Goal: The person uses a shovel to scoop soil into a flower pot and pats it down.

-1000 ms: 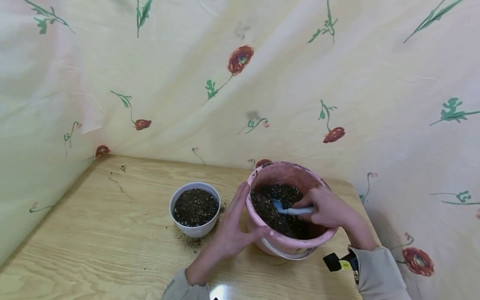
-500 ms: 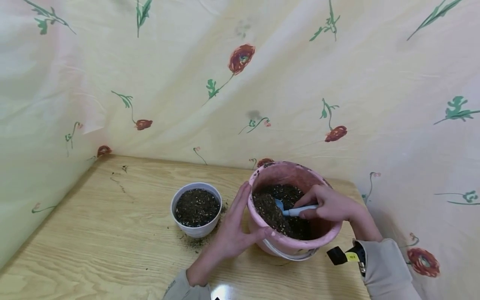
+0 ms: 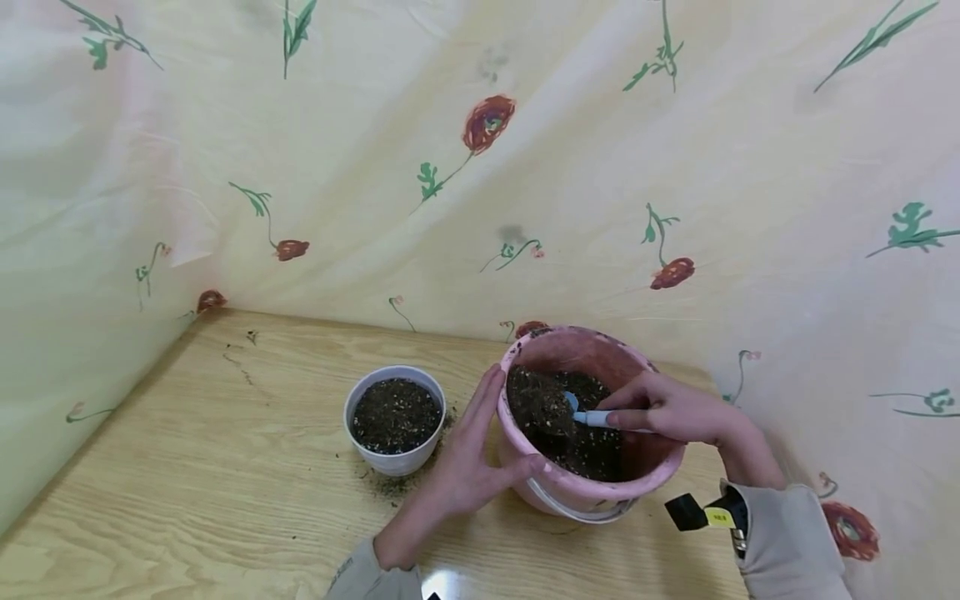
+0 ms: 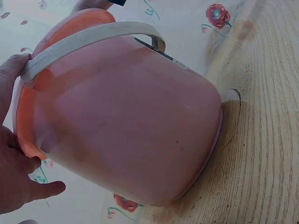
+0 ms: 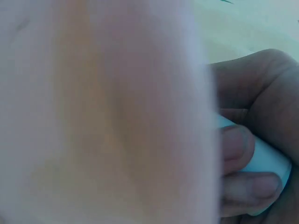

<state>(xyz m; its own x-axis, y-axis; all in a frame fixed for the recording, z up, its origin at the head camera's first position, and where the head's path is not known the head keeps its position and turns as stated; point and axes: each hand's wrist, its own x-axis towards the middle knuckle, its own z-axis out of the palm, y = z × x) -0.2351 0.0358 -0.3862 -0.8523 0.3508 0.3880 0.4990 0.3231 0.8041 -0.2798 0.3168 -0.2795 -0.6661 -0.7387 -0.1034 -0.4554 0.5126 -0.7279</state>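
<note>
A pink bucket [image 3: 600,485] part filled with dark soil [image 3: 592,454] stands on the right of the table. My left hand [image 3: 468,467] rests against its left side, fingers fairly straight along the outside and thumb at the near rim. Inside the bucket, my right hand [image 3: 667,408] grips the light blue handle of a small trowel [image 3: 596,418]. Soil heaped at the trowel's head hides most of its blade. In the right wrist view, the blurred bucket wall [image 5: 117,116] covers much of the scene, while curled fingers [image 5: 236,144] hold the handle.
Left of the bucket stands a white pot [image 3: 393,462] filled with soil, with crumbs scattered around its base. A pale bucket handle [image 4: 98,35] hangs at the near side. Flowered sheeting [image 3: 360,167] borders the wooden table [image 3: 225,467] behind and on both sides.
My right hand has shifted slightly right, and the trowel has risen and tilted, heaping soil towards the bucket's left side. My left hand keeps its place on the bucket.
</note>
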